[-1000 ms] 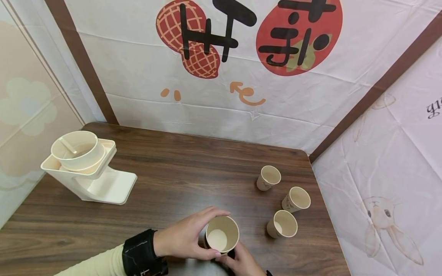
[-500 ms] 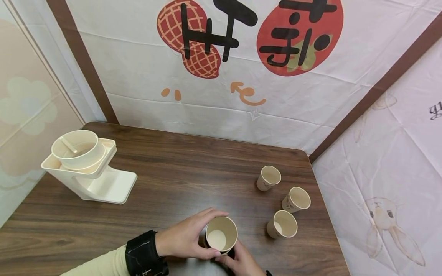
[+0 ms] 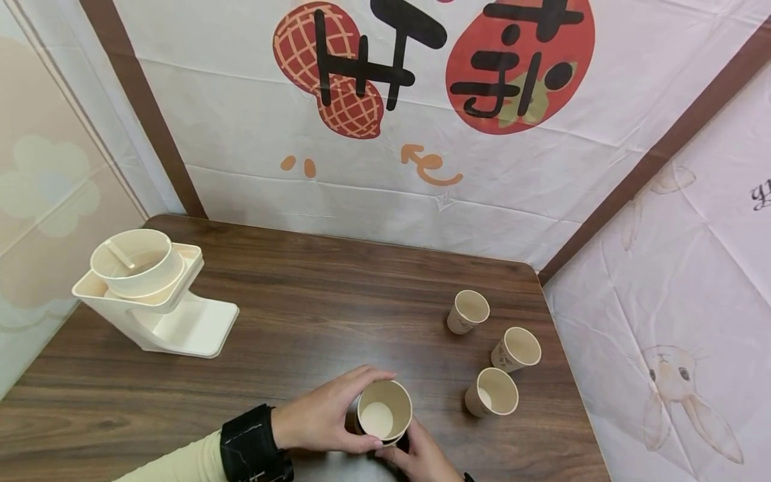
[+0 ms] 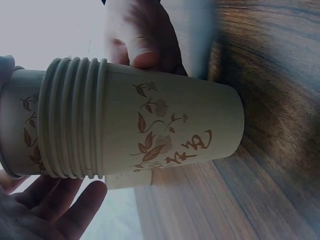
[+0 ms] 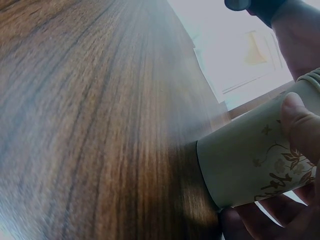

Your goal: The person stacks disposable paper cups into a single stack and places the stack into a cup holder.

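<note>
Near the front of the table, both hands hold a stack of paper cups [image 4: 170, 120] printed with brown flowers. My left hand [image 3: 325, 415] grips the top cup [image 3: 384, 410] near its rim, thumb on the near side and fingers on the far side. In the left wrist view that top cup stands partly drawn out above several nested rims. Lower down, my right hand [image 3: 421, 458] holds the stack's body, its thumb [image 5: 297, 117] across the printed side in the right wrist view. The stack's bottom end is right at the tabletop.
Three single paper cups stand upright at the right: a far one [image 3: 468, 311], a middle one [image 3: 517, 349] and a near one [image 3: 492, 392]. At the left a cream stand [image 3: 199, 325] bears a round bowl [image 3: 135, 281] with a handle-like bar inside. Printed cloth [image 3: 373, 214] walls the table's back.
The top cup has shifted slightly left and its rim looks a little smaller in the head view. Both hands keep their hold; the three single cups have not moved.
</note>
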Demonstrator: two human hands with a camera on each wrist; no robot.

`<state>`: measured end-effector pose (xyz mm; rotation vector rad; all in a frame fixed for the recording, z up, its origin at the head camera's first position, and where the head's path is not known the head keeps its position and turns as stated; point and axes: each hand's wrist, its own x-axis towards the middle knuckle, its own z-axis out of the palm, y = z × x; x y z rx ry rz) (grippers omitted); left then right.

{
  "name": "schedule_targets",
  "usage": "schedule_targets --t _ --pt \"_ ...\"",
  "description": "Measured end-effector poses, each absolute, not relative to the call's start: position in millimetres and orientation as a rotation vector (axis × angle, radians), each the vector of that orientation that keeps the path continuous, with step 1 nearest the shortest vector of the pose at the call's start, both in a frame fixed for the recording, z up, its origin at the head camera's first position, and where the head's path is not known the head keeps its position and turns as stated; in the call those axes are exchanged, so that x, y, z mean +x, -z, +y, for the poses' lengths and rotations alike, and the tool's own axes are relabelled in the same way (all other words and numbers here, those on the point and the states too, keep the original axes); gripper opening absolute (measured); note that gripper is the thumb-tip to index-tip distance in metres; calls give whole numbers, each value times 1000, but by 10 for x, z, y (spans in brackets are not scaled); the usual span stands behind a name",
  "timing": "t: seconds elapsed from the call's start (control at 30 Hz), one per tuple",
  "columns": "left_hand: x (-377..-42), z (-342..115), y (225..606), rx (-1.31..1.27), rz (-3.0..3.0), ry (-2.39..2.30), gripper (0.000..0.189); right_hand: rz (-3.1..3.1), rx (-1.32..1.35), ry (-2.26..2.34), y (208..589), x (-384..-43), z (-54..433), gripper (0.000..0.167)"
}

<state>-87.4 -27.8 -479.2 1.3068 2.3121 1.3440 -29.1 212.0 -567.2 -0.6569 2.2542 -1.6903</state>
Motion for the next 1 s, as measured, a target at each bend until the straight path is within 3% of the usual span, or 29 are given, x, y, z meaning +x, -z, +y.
schedule_targets --t 1.0 --pt "-887 -280 4969 1339 2282 -1330 79 2329 -621 1610 5635 -293 2098 73"
